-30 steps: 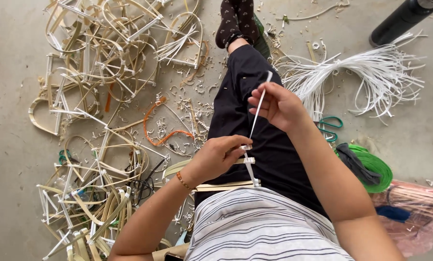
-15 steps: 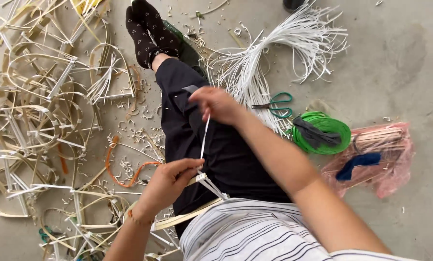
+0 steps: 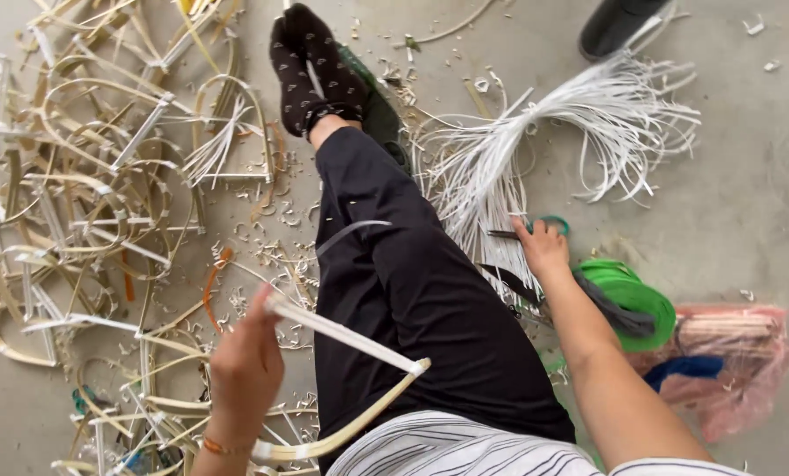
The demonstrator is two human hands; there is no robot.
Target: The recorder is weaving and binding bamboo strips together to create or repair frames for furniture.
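a crumpled pink plastic bag [image 3: 729, 370] lies on the floor at four o'clock, holding tan strips and something blue.

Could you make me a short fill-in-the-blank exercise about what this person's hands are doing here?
1. The left hand holds a bent cane frame wrapped partly in ____ strip.
2. The right hand reaches to scissors lying on the bundle of white strips, beside a ____ roll.
3. The person's leg, in ____ trousers, stretches across the floor.

Missing words: white; green; black
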